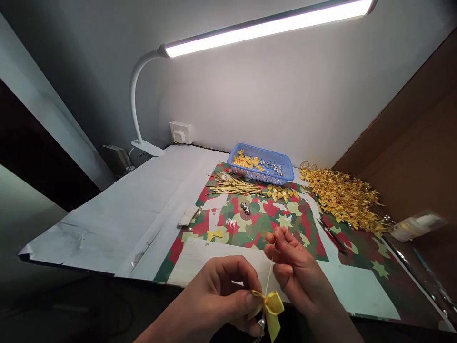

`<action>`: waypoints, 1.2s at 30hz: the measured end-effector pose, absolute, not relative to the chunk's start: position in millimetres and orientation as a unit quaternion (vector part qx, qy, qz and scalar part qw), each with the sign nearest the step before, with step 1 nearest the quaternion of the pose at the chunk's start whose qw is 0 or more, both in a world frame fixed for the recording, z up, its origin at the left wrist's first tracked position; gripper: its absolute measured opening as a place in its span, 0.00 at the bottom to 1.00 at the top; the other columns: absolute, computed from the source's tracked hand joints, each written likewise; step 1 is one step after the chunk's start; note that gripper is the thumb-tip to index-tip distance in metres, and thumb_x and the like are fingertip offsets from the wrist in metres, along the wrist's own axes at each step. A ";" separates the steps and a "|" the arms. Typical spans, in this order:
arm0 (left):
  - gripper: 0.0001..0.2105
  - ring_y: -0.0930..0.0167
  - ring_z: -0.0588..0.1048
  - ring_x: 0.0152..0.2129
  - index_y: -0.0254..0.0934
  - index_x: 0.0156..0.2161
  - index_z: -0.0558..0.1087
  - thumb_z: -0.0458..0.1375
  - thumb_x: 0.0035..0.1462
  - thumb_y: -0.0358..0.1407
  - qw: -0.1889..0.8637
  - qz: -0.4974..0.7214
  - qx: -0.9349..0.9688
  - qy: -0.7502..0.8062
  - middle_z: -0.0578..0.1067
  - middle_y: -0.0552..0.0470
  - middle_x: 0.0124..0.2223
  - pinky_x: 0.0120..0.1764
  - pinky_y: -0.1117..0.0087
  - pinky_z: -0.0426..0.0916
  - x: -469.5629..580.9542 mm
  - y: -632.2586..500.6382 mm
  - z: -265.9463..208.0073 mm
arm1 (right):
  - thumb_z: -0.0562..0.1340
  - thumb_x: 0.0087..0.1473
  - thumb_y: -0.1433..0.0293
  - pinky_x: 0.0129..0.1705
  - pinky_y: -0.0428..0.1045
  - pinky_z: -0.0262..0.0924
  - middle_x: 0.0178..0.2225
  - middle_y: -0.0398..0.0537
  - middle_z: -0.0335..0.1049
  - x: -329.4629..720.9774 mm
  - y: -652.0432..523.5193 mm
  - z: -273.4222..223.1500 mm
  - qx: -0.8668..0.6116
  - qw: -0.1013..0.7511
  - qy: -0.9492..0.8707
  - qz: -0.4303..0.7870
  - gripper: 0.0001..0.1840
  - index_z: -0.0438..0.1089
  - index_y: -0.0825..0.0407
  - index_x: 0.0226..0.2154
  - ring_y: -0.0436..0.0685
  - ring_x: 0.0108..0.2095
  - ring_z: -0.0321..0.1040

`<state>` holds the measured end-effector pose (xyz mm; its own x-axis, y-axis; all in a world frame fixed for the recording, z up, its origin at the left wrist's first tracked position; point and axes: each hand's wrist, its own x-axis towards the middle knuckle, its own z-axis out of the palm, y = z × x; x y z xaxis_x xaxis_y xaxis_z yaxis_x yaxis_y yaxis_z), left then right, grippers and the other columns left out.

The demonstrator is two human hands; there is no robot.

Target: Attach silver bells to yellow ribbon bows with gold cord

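Note:
My left hand (228, 297) pinches a yellow ribbon bow (274, 305) by its left loop, near the table's front edge. Just under the bow's knot hangs a small silver bell (262, 323), partly hidden by my fingers. From the knot a thin pale cord (270, 274) runs up to my right hand (293, 262), whose thumb and fingertips are closed on its upper end. The cord looks taut between both hands. Beyond them, a few silver bells (245, 208) sit on the camouflage-patterned sheet (264, 221).
A blue basket (289, 169) holds yellow bows and silver bells. In front lie gold cords (235, 186) and several loose bows (282, 193). At right are a heap of finished-looking bows (342, 197), dark scissors (332, 236) and a clear bottle (416, 226). A lamp (267, 31) hangs overhead.

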<state>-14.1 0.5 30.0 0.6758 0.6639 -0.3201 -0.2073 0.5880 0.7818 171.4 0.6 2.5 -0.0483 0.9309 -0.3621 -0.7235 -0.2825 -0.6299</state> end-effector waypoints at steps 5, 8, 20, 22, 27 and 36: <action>0.09 0.72 0.80 0.24 0.33 0.30 0.73 0.70 0.52 0.33 0.848 0.263 0.353 0.295 0.83 0.46 0.31 0.29 0.75 0.75 -13.5 -1.3 33.1 | 0.81 0.28 0.65 0.23 0.34 0.64 0.27 0.34 0.68 199.5 16.7 4.8 -0.400 0.676 -0.138 0.603 0.28 0.67 0.51 0.29 0.35 0.17 0.54; 0.11 0.75 0.78 0.21 0.33 0.30 0.72 0.71 0.51 0.34 0.854 0.262 0.336 0.299 0.84 0.45 0.30 0.27 0.77 0.73 -14.3 -2.3 34.6 | 0.81 0.27 0.65 0.33 0.39 0.72 0.26 0.32 0.68 229.3 26.2 0.1 -0.426 0.733 -0.159 0.506 0.28 0.67 0.51 0.28 0.36 0.18 0.56; 0.10 0.77 0.78 0.19 0.33 0.29 0.71 0.69 0.52 0.32 0.853 0.249 0.338 0.311 0.82 0.48 0.25 0.25 0.80 0.73 -15.4 -1.9 35.8 | 0.78 0.35 0.60 0.30 0.46 0.75 0.23 0.32 0.66 328.1 25.9 -27.0 -0.529 0.784 -0.231 0.230 0.25 0.64 0.52 0.28 0.42 0.19 0.60; 0.10 0.77 0.78 0.18 0.34 0.29 0.71 0.69 0.52 0.32 0.848 0.244 0.348 0.317 0.82 0.50 0.25 0.24 0.80 0.73 -15.3 -1.5 36.4 | 0.74 0.45 0.64 0.28 0.45 0.72 0.23 0.33 0.66 334.8 26.0 -29.9 -0.539 0.781 -0.233 0.212 0.19 0.64 0.53 0.28 0.43 0.19 0.61; 0.08 0.78 0.75 0.17 0.33 0.30 0.73 0.68 0.52 0.31 0.827 0.252 0.371 0.339 0.82 0.49 0.29 0.22 0.81 0.72 -17.0 -1.5 36.8 | 0.63 0.62 0.72 0.24 0.42 0.64 0.25 0.36 0.65 348.4 28.5 -35.2 -0.563 0.779 -0.229 0.156 0.06 0.67 0.56 0.32 0.44 0.20 0.62; 0.08 0.73 0.76 0.24 0.34 0.29 0.75 0.70 0.50 0.34 0.808 0.271 0.389 0.349 0.79 0.53 0.27 0.31 0.73 0.72 -13.3 -12.1 49.4 | 0.70 0.51 0.66 0.21 0.41 0.62 0.21 0.31 0.64 332.8 15.8 -23.0 -0.614 0.728 -0.261 0.158 0.16 0.63 0.49 0.37 0.44 0.15 0.57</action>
<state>-13.3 -12.1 49.4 0.6093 0.7097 -0.3537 -0.1661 0.5505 0.8182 332.8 15.8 -23.0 0.8133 0.5514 0.1858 0.0902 0.1960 -0.9764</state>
